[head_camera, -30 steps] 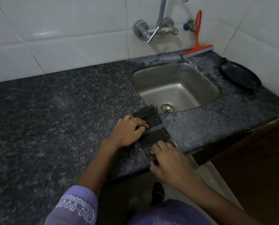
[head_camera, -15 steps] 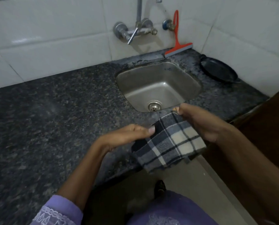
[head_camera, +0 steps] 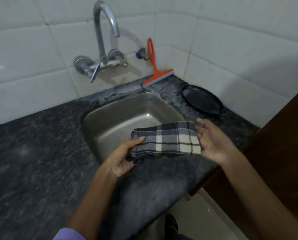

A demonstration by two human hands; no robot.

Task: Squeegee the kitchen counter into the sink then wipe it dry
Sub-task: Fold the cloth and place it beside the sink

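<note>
Holding a folded checked cloth [head_camera: 169, 139] above the near edge of the sink [head_camera: 127, 116], the person stands at the dark stone counter [head_camera: 32, 161] with both hands raised clear of it. The left hand [head_camera: 122, 158] pinches the cloth's left end, thumb on top and fingers beneath; the right hand [head_camera: 212, 142] supports the right end with fingers spread and only loosely curved, and whether it truly grips cannot be told from here. The red squeegee [head_camera: 155, 70] leans against the tiled wall behind the sink, handle up and blade resting on the counter's back edge, untouched; this suggests the squeegee step is finished and the drying step is in hand. The cloth is a flat oblong pad, its long axis running left to right across the sink front, tilted slightly so the right end sits farther back, and its folded edges face the left hand. The next move probably calls for lowering the pad flat onto the stone and pressing it with an open palm. A dark round pan [head_camera: 203, 101] lies in the far right corner, well apart from the hands.
</note>
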